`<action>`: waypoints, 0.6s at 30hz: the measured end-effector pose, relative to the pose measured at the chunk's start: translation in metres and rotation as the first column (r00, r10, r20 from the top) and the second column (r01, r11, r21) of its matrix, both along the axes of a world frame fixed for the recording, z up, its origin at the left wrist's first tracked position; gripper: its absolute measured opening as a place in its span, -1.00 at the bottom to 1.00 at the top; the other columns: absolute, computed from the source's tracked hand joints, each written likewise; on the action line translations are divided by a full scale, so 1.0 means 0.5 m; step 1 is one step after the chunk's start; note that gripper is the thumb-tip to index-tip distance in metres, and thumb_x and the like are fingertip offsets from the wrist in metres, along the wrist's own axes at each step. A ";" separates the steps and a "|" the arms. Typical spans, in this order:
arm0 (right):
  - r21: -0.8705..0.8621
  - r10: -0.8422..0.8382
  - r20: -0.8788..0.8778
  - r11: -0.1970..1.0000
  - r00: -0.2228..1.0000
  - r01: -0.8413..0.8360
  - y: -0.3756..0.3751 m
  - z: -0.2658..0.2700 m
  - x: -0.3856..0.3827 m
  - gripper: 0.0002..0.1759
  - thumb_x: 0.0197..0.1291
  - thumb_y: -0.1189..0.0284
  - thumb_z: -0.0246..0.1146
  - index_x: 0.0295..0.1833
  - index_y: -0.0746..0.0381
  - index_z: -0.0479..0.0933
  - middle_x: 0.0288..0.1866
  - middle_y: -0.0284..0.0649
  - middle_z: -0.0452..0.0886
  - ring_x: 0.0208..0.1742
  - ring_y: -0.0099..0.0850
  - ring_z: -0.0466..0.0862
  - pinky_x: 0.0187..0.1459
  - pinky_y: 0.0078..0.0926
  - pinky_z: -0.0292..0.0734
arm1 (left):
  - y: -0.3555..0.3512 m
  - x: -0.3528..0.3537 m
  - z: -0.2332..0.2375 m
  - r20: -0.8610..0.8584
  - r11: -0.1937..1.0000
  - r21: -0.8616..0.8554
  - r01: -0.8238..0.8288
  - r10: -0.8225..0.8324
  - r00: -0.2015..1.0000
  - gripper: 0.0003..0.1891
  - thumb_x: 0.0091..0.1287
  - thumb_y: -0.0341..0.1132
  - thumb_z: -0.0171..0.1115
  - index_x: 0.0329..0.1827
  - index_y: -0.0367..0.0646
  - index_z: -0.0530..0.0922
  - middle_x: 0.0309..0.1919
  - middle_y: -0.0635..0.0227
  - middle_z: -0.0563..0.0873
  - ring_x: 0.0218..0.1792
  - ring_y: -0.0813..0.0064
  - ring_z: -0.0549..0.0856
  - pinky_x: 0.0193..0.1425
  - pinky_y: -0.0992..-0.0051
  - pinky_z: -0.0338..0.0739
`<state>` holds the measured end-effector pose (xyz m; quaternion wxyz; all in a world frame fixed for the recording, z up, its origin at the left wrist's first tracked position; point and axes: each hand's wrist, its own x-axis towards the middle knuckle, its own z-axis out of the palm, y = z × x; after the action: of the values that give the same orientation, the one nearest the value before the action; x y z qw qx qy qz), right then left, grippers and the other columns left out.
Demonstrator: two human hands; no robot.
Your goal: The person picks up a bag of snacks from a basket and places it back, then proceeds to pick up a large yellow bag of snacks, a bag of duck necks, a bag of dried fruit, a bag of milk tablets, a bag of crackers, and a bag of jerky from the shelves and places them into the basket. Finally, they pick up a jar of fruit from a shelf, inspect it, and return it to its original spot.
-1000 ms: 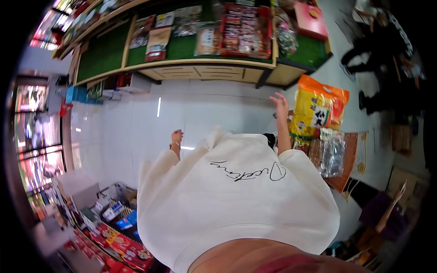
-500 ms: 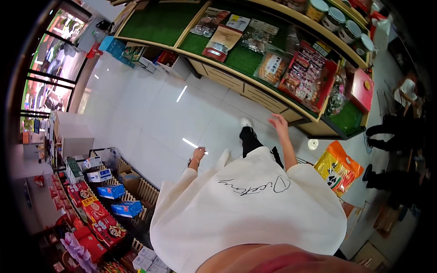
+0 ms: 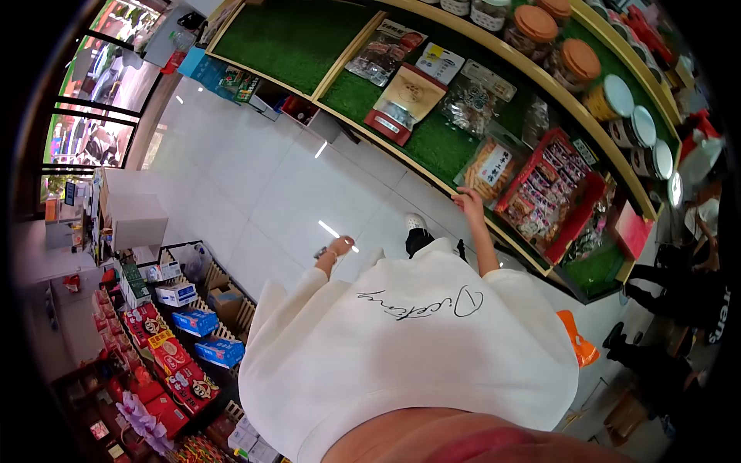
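My right hand (image 3: 468,201) is at the front edge of a green-lined wooden display shelf (image 3: 432,171), fingers apart and holding nothing. Just beyond its fingertips lies a clear bag of orange-brown snack sticks (image 3: 488,171). To the right of that bag sits a red box of small snack packets (image 3: 552,185). A tan and red pouch (image 3: 405,102) lies further left on the green lining. My left hand (image 3: 338,245) hangs over the tiled floor, fingers loosely curled in and nothing seen in them. A band circles that wrist.
Lidded jars (image 3: 575,65) line the upper shelf. At lower left, a slatted rack holds blue boxes (image 3: 195,322) and red packages (image 3: 174,355). An orange bag (image 3: 577,338) is at my right, and people in dark trousers (image 3: 648,355) are beyond it. Glossy tiles (image 3: 262,193) cover the floor.
I have moved closer to the display shelf, which now fills more of the view. My right hand has come up to its edge. The orange and yellow bag is now mostly hidden behind my sleeve.
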<state>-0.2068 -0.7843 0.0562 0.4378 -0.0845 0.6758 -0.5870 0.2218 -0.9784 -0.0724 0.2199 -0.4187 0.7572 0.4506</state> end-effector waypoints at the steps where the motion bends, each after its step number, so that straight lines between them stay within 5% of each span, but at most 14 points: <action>1: -0.003 0.010 0.040 1.000 0.999 -0.010 -0.045 0.001 -0.018 -0.75 0.20 0.44 0.00 -0.04 0.15 0.50 -0.30 -0.32 0.67 -0.35 -0.65 0.54 -0.28 -0.72 0.38 | -0.050 -0.023 0.028 0.034 0.981 -0.144 -0.129 0.136 0.990 -0.69 0.17 -0.11 0.04 -0.16 -0.03 0.61 -0.25 0.28 0.70 -0.13 0.26 0.65 -0.04 0.35 0.50; 2: 0.039 0.058 0.035 0.997 0.998 -0.060 -0.086 -0.013 -0.041 -0.75 0.23 0.44 -0.02 -0.02 0.15 0.49 -0.26 -0.31 0.66 -0.32 -0.65 0.54 -0.26 -0.71 0.39 | -0.092 -0.048 0.077 -0.022 0.926 -0.147 -0.349 0.350 0.937 -0.63 0.19 -0.06 -0.01 -0.15 -0.11 0.60 -0.27 0.25 0.70 -0.20 0.27 0.65 -0.10 0.38 0.50; 3: 0.052 0.093 0.033 0.994 0.995 -0.094 -0.124 -0.012 -0.051 -0.74 0.24 0.44 -0.02 -0.02 0.15 0.49 -0.25 -0.31 0.66 -0.31 -0.65 0.54 -0.24 -0.70 0.40 | -0.119 -0.069 0.095 -0.258 0.809 -0.084 -0.582 0.546 0.797 -0.66 0.23 -0.12 -0.01 -0.15 -0.16 0.59 -0.33 0.23 0.70 -0.28 0.36 0.66 -0.17 0.45 0.51; 5: 0.074 0.159 0.018 0.984 0.987 -0.159 -0.212 0.023 -0.075 -0.74 0.25 0.44 -0.03 0.00 0.15 0.48 -0.21 -0.31 0.65 -0.30 -0.64 0.54 -0.22 -0.69 0.41 | -0.142 -0.140 0.201 -0.317 0.539 0.201 -0.818 0.826 0.466 -0.72 0.26 -0.22 -0.02 -0.15 -0.16 0.59 -0.37 0.24 0.69 -0.32 0.48 0.64 -0.22 0.55 0.49; 8: 0.092 0.252 0.039 0.963 0.967 -0.255 -0.326 0.061 -0.101 -0.73 0.25 0.41 -0.02 0.02 0.15 0.47 -0.18 -0.32 0.65 -0.24 -0.62 0.57 -0.18 -0.65 0.43 | -0.154 -0.177 0.214 -0.292 0.513 0.262 -0.818 0.849 0.440 -0.77 0.28 -0.33 -0.02 -0.13 -0.16 0.58 -0.38 0.30 0.68 -0.33 0.57 0.62 -0.26 0.60 0.47; 11: 0.061 0.262 0.088 0.962 0.961 -0.267 -0.424 0.050 -0.108 -0.73 0.24 0.39 0.00 0.01 0.15 0.48 -0.22 -0.31 0.66 -0.25 -0.59 0.59 -0.18 -0.63 0.44 | -0.183 -0.198 0.205 -0.444 0.577 0.253 -0.777 0.783 0.436 -0.77 0.29 -0.34 0.00 -0.12 -0.20 0.57 -0.39 0.32 0.67 -0.36 0.60 0.61 -0.30 0.65 0.44; 15: 0.076 0.254 0.149 0.961 0.956 -0.267 -0.550 0.038 -0.104 -0.75 0.26 0.38 0.00 -0.02 0.16 0.50 -0.37 -0.34 0.64 -0.37 -0.58 0.58 -0.23 -0.64 0.44 | -0.299 -0.231 0.181 -0.383 0.428 0.291 -0.856 0.872 0.305 -0.78 0.28 -0.37 0.00 -0.15 -0.27 0.57 -0.44 0.35 0.66 -0.43 0.60 0.58 -0.34 0.61 0.44; 18: 0.049 0.251 0.136 0.964 0.958 -0.260 -0.638 -0.011 -0.102 -0.74 0.26 0.38 -0.01 -0.03 0.18 0.51 -0.43 -0.35 0.62 -0.41 -0.61 0.57 -0.33 -0.69 0.44 | -0.443 -0.240 0.107 -0.437 0.623 0.148 -0.768 0.738 0.515 -0.78 0.28 -0.34 0.01 -0.16 -0.23 0.58 -0.45 0.32 0.66 -0.44 0.58 0.59 -0.33 0.58 0.45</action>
<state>-0.2578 -1.1032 0.0508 0.5551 -0.1187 0.6486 -0.5071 0.1016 -1.2001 -0.0187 -0.1953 -0.5928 0.5436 0.5612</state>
